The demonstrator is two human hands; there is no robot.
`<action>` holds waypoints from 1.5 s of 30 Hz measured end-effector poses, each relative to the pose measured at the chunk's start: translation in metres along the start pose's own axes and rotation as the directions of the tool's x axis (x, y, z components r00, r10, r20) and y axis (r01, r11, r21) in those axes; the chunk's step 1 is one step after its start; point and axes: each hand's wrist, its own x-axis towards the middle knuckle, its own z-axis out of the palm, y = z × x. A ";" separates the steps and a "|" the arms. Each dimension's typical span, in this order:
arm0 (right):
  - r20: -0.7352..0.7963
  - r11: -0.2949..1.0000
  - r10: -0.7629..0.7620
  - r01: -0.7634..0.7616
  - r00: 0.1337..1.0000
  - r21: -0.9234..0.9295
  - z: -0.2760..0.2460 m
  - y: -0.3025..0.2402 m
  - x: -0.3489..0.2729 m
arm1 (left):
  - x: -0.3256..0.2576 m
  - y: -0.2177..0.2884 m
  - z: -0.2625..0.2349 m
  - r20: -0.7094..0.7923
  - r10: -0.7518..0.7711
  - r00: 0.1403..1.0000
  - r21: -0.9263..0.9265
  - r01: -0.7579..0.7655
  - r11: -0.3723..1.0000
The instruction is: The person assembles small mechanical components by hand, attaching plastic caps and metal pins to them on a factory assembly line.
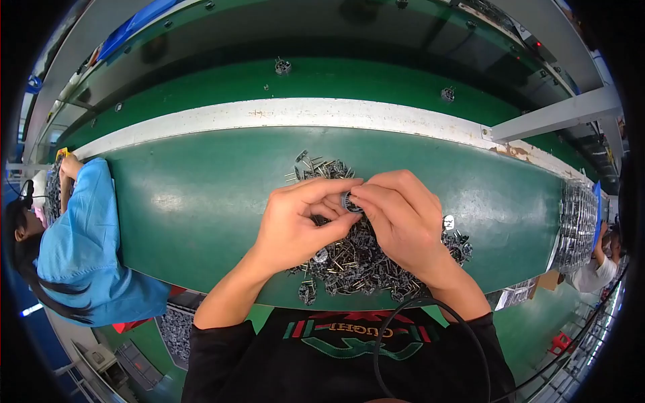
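Your left hand [295,225] and your right hand [403,218] meet over the near half of the green work surface [195,201], and between their fingertips you hold one small round dark component with a pale metal face [349,201]. The left thumb and forefinger close on its left side, the right thumb and forefinger pinch its right side, so both sets of fingers are clamped on the same piece; the remaining fingers curl loosely beneath. It sits lifted just above the heap of small dark metal parts with thin wire legs [356,258], which spreads from under your hands toward the near edge of the surface, with a few stray legs poking out behind your fingers toward the far side. By the look of it you are at the fitting or checking stage on this one piece, turning it between the fingertips; whether anything is yet seated in it is hidden by your fingers. The next move likely calls for a steady two-handed pinch and a small, controlled twist or press, keeping the piece above the heap so it does not drop back and get lost among the others. A white strip [322,114] runs along the far edge of the surface. A person in a blue top [87,228] works at the left end, and a tray of dark parts [576,225] stands at the right end.
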 end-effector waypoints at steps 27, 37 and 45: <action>0.131 0.594 0.805 -0.781 0.579 -0.194 -0.158 0.033 -0.134 | 0.188 -0.075 -0.223 -0.476 -0.066 0.877 0.410 0.288 0.865; -0.106 0.440 0.868 -0.653 0.485 0.616 -0.155 0.067 -0.152 | 0.370 -0.141 -0.328 -0.076 0.552 0.830 0.994 0.104 -0.019; -0.172 0.492 0.862 -0.705 0.477 0.511 -0.143 0.068 -0.157 | 0.355 -0.160 -0.349 0.008 0.424 0.906 0.993 0.044 -0.112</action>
